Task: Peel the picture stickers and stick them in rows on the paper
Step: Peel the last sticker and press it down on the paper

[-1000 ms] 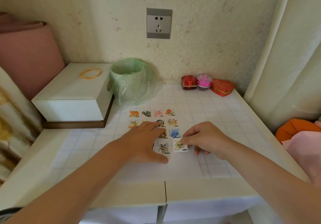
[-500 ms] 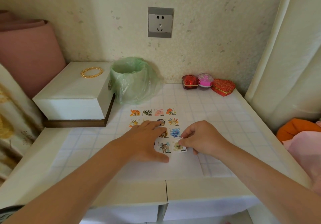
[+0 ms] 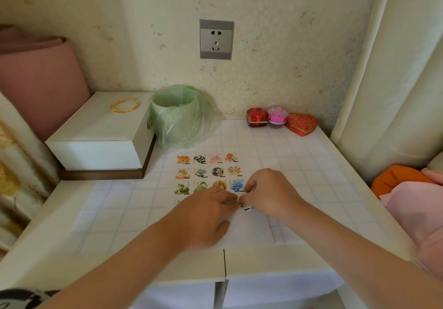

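A white paper lies on the gridded mat. On it, picture stickers sit in three full rows, and part of a fourth row peeks out beside my left hand. My left hand rests palm down on the paper, its fingertips touching those of my right hand. My right hand pinches a small sticker at the right end of the fourth row, low against the paper. Both hands hide most of that sticker and the rest of the fourth row.
A white box with gold bangles stands at the left. A green-bagged bin is behind the paper. Three small gift boxes sit at the back right. Orange and pink cloth lies off the right edge.
My left hand slid down and right from the third row until its fingertips met my right hand. The sticker came down from a slight lift to the paper.
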A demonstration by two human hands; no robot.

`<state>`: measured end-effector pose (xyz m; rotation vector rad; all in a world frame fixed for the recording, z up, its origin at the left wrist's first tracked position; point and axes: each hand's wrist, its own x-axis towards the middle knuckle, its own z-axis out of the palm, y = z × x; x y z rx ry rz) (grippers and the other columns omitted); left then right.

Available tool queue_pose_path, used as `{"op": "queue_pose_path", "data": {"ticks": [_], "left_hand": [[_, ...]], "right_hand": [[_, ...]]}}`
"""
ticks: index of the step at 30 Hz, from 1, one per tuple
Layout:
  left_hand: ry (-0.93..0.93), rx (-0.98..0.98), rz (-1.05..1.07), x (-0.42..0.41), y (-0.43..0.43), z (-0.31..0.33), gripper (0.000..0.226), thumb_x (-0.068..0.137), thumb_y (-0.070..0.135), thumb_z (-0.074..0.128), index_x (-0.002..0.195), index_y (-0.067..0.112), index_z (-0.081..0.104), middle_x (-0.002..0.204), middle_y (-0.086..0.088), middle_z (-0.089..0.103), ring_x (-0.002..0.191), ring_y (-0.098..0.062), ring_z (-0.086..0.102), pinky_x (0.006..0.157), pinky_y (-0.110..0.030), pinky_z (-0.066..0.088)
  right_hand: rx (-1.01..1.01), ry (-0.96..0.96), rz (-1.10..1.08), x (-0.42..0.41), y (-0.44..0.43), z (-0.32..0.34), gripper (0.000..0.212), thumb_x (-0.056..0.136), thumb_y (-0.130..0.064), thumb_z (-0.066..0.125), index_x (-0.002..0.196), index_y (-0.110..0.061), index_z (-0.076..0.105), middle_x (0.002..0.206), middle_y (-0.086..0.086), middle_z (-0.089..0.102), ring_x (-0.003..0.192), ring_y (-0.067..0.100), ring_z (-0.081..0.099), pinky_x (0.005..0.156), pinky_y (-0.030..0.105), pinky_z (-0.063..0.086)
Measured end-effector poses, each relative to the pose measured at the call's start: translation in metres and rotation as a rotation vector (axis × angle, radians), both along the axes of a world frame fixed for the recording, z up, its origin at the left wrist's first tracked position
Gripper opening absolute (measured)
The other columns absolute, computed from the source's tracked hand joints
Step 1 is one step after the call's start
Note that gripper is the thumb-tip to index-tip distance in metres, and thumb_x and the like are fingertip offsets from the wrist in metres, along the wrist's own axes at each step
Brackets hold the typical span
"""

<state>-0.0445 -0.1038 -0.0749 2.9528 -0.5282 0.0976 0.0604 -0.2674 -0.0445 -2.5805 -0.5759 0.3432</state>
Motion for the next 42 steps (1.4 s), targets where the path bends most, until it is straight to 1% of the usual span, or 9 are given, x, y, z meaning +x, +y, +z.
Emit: {"op": "queue_pose_path", "data": {"ticks": [4, 7, 11, 14, 20, 25, 32, 38, 42], "left_hand": [[-0.035, 0.086, 0.028, -0.012, -0.002, -0.010, 0.057, 0.094, 0.047, 0.040, 0.139, 0.016, 0.055, 0.141, -0.001, 0.056, 0.128, -0.024, 0.054, 0.103, -0.040, 0.049], [-0.063, 0.146, 0.059, -0.020, -0.002, -0.016, 0.063, 0.099, 0.058, 0.029, 0.142, 0.019, 0.053, 0.145, 0.001, 0.053, 0.133, -0.021, 0.051, 0.108, -0.033, 0.034], [0.025, 0.102, 0.070, -0.025, -0.004, -0.009, 0.069, 0.097, 0.064, 0.011, 0.155, 0.028, 0.023, 0.162, 0.003, 0.023, 0.150, -0.017, 0.020, 0.117, -0.031, 0.001], [0.068, 0.070, 0.077, -0.024, -0.003, -0.012, 0.072, 0.091, 0.067, 0.005, 0.156, 0.034, 0.006, 0.165, 0.008, 0.002, 0.152, -0.012, -0.003, 0.117, -0.027, -0.007], [0.076, 0.044, 0.067, -0.021, 0.000, -0.015, 0.080, 0.087, 0.071, -0.002, 0.155, 0.034, 0.019, 0.164, 0.009, 0.009, 0.151, -0.009, 0.001, 0.119, -0.028, -0.004], [-0.008, 0.009, 0.045, -0.025, 0.003, -0.011, 0.065, 0.102, 0.057, 0.015, 0.143, 0.022, 0.050, 0.152, -0.001, 0.044, 0.144, -0.018, 0.034, 0.119, -0.039, 0.022], [-0.093, 0.104, 0.106, -0.027, -0.011, -0.011, 0.052, 0.098, 0.057, 0.033, 0.133, 0.026, 0.055, 0.150, 0.003, 0.047, 0.139, -0.019, 0.044, 0.108, -0.039, 0.040], [-0.086, 0.071, 0.141, -0.030, -0.014, -0.009, 0.058, 0.098, 0.061, 0.026, 0.142, 0.028, 0.045, 0.154, 0.005, 0.041, 0.144, -0.017, 0.034, 0.115, -0.036, 0.029], [-0.020, 0.014, 0.218, -0.034, -0.013, -0.011, 0.081, 0.091, 0.070, 0.009, 0.155, 0.024, 0.027, 0.162, 0.008, 0.022, 0.151, -0.011, 0.014, 0.119, -0.027, 0.004]], "right_hand": [[-0.185, -0.322, 0.127, -0.014, -0.001, 0.002, 0.027, 0.086, -0.039, 0.067, 0.110, -0.028, 0.064, 0.101, -0.007, 0.068, 0.093, 0.018, 0.064, 0.072, 0.029, 0.049], [-0.215, -0.555, 0.223, -0.022, -0.005, -0.006, 0.031, 0.093, -0.043, 0.060, 0.119, -0.027, 0.059, 0.110, -0.005, 0.064, 0.098, 0.020, 0.065, 0.071, 0.031, 0.047], [-0.259, -0.724, 0.404, -0.028, -0.018, -0.018, 0.015, 0.069, -0.027, 0.081, 0.081, -0.029, 0.074, 0.086, -0.009, 0.063, 0.072, 0.017, 0.060, 0.051, 0.028, 0.043], [-0.258, -0.784, 0.505, -0.034, -0.032, -0.028, 0.015, 0.065, -0.021, 0.076, 0.078, -0.029, 0.076, 0.086, -0.013, 0.069, 0.073, 0.015, 0.059, 0.058, 0.029, 0.046], [-0.160, -0.646, 0.516, -0.041, -0.056, -0.036, 0.044, 0.083, -0.024, 0.046, 0.118, -0.022, 0.073, 0.126, -0.012, 0.068, 0.094, 0.014, 0.060, 0.074, 0.030, 0.052], [-0.114, -0.534, 0.487, -0.041, -0.056, -0.030, 0.043, 0.085, -0.026, 0.040, 0.118, -0.024, 0.069, 0.130, -0.012, 0.064, 0.106, 0.014, 0.057, 0.080, 0.032, 0.052], [-0.191, -0.544, 0.530, -0.042, -0.051, -0.023, 0.042, 0.082, -0.030, 0.028, 0.114, -0.021, 0.054, 0.127, -0.005, 0.057, 0.110, 0.019, 0.052, 0.084, 0.036, 0.046], [-0.207, -0.531, 0.515, -0.043, -0.051, -0.024, 0.050, 0.082, -0.030, 0.029, 0.127, -0.024, 0.051, 0.131, -0.010, 0.054, 0.112, 0.016, 0.049, 0.090, 0.035, 0.043], [-0.221, -0.517, 0.502, -0.045, -0.053, -0.025, 0.054, 0.085, -0.031, 0.031, 0.135, -0.022, 0.052, 0.136, -0.008, 0.055, 0.114, 0.017, 0.051, 0.093, 0.035, 0.045]]}}
